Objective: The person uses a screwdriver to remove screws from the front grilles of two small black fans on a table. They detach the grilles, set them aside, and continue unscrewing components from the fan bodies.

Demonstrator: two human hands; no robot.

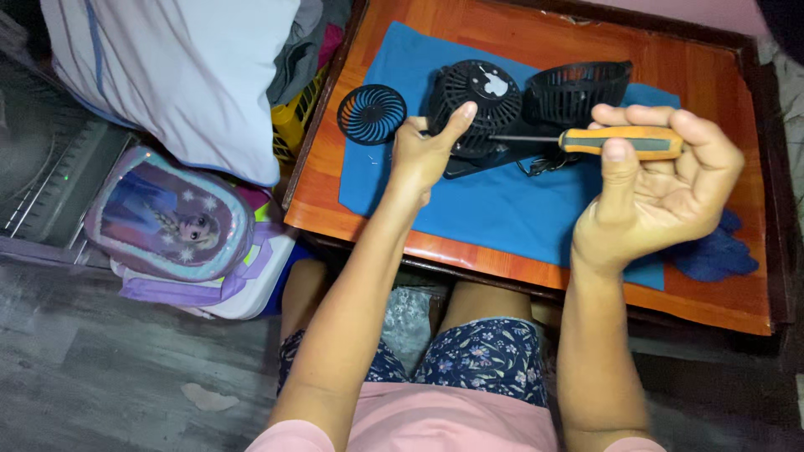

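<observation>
The left hand (423, 155) grips the small black fan (476, 105) (its round grille (372, 115) lies beside it) while the right hand (662, 188) is wrapped around an orange screwdriver (615, 141) touching the fan.

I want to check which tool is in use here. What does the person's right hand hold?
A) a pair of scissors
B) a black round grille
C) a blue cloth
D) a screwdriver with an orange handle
D: the right hand grips a screwdriver with an orange handle, its thin shaft pointing at the black fan housing that the left hand steadies.
</observation>
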